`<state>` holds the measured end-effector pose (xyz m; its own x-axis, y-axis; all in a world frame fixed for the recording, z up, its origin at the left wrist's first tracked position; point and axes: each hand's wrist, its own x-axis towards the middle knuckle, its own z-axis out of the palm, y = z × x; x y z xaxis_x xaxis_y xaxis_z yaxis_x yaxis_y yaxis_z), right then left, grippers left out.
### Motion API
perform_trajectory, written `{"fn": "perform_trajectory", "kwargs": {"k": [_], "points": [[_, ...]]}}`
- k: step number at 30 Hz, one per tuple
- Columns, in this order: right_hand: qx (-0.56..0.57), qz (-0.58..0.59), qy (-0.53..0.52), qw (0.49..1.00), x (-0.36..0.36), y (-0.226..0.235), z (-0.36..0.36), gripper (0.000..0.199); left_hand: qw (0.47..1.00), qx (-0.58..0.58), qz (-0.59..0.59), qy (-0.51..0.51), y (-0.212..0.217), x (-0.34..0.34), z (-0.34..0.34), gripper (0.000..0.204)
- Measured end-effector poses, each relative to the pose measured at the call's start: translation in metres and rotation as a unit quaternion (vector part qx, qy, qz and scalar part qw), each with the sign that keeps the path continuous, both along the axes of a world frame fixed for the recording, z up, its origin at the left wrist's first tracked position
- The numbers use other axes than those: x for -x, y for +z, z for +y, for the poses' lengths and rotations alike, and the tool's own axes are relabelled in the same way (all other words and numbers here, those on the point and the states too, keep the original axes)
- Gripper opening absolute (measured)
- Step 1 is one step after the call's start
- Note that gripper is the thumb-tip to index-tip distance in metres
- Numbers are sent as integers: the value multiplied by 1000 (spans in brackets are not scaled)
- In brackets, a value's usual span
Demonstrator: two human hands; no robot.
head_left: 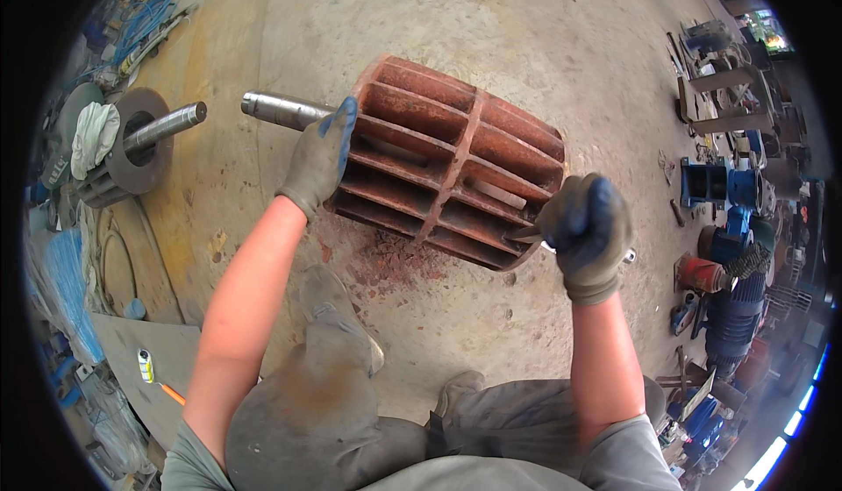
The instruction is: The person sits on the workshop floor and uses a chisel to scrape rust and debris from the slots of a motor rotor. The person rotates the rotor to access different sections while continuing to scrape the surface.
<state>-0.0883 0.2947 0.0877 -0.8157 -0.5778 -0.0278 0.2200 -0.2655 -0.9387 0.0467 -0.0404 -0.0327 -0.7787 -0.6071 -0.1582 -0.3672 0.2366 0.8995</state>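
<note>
As the rusty drum [461, 151] lies on the floor [351, 17], a wheel [158, 172] sits left of it; left hand [317, 160] at its left end, fingers extended along it; flakes [395, 261] on its near side; right hand [591, 232] at its right end, fist closed round a tool [524, 234].

The wing pulley [412, 162] spans between the left fingers [346, 123], at its left end, and the right fingers [602, 200], whose hand tool [526, 234] reaches its right end. Its shaft [282, 109] juts leftward past the left fingers. Farther left, a cloth [95, 136] lies on another drum [151, 160]; an electric motor [735, 324] lies well right of the right fingers.
</note>
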Motion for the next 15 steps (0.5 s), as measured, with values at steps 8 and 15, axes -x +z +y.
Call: {"fn": "perform_trajectory", "kwargs": {"k": [8,15], "points": [[-10,-37,46,998,16,-3,10,50,1000,-18,-1,8,-4,-1,-1,82],[60,-48,7,997,13,-11,11,50,1000,-4,-6,7,-2,-1,-2,81]]}}
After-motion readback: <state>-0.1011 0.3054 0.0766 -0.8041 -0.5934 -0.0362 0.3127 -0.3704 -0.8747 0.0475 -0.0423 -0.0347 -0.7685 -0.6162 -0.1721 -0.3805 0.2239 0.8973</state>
